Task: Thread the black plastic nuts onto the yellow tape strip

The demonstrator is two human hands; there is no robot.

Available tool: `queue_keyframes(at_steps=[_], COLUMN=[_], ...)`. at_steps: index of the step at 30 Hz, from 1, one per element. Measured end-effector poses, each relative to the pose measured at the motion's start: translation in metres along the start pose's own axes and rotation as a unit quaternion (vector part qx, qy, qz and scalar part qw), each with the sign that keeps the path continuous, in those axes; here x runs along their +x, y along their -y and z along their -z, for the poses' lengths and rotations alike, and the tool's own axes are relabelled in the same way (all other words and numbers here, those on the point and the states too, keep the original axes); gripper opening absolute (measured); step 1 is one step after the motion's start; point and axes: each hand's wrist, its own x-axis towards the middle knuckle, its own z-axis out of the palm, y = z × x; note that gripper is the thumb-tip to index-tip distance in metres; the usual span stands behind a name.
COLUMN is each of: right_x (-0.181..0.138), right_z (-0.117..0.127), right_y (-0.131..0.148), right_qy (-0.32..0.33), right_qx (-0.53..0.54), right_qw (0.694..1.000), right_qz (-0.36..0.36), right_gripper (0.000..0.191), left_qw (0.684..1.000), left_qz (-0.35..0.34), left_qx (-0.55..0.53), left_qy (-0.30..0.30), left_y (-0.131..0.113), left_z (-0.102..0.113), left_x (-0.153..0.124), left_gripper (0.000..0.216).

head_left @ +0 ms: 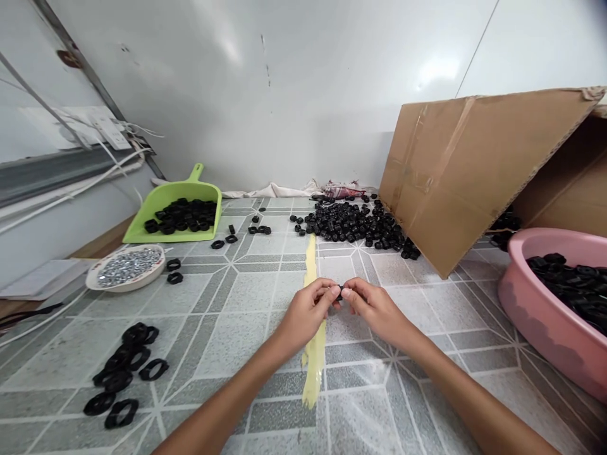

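Over the yellow strip on the patterned surface, my left hand and my right hand meet fingertip to fingertip. Both are closed in a pinch on a small black part, mostly covered by the fingers. Beyond the hands lies a heap of small black parts. Several black rings with angular outlines are strewn at the near left, some overlapping. A white dish at the left holds many small shiny metal pieces.
A green dustpan with black rings stands at the back left. At the right are a tilted cardboard box and a pink basin of black parts. White cables run along the left wall.
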Motion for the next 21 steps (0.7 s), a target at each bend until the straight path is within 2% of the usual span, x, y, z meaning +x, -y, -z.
queue_keyframes(at_steps=[4, 10, 14, 17, 21], right_x=[-0.005, -0.01, -0.01, -0.009, -0.007], right_z=[-0.004, -0.007, -0.01, -0.01, -0.004], right_y=[0.006, 0.018, 0.02, 0.018, 0.018], right_qy=[-0.002, -0.006, -0.012, -0.019, 0.025], right_qx=[-0.023, -0.093, -0.05, -0.004, 0.088], right_qw=[1.0, 0.995, 0.998, 0.998, 0.993], right_qz=[-0.005, -0.023, -0.045, -0.058, -0.081], right_gripper=[0.028, 0.034, 0.036, 0.039, 0.041], left_qw=[0.999, 0.999, 0.998, 0.998, 0.995], left_qz=[-0.01, 0.004, 0.003, -0.022, -0.054], left_qx=[0.016, -0.037, -0.049, -0.007, 0.062], left_qy=[-0.033, -0.03, -0.036, -0.056, -0.061], left_y=[0.002, 0.003, -0.002, -0.006, -0.009], left_z=[-0.007, -0.013, -0.017, -0.018, -0.016], left_x=[-0.006, -0.008, -0.012, -0.017, -0.021], left_gripper=[0.036, 0.036, 0.034, 0.029, 0.026])
